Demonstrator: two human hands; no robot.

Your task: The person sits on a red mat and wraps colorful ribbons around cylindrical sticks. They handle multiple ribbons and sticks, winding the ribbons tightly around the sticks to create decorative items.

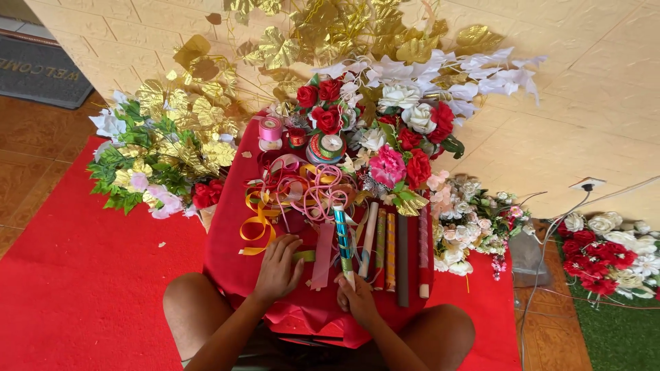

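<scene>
Right hand (357,297) pinched one shiny blue foil-wrapped stick (342,240), long axis near vertical, tip toward upper frame. Left hand (278,268) spread flat on red-draped worktop (230,233). Five rolled sticks (392,251) alongside.

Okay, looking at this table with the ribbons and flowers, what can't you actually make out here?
- Head view: the lower end of the shiny blue roll is covered by the right hand, so the grip is unclear.
- What lies under the left hand on the red cloth is covered by the palm.
- The tangled ribbons overlap; single strands cannot be traced.
- The red and white flowers at right are cut by the frame edge.
</scene>
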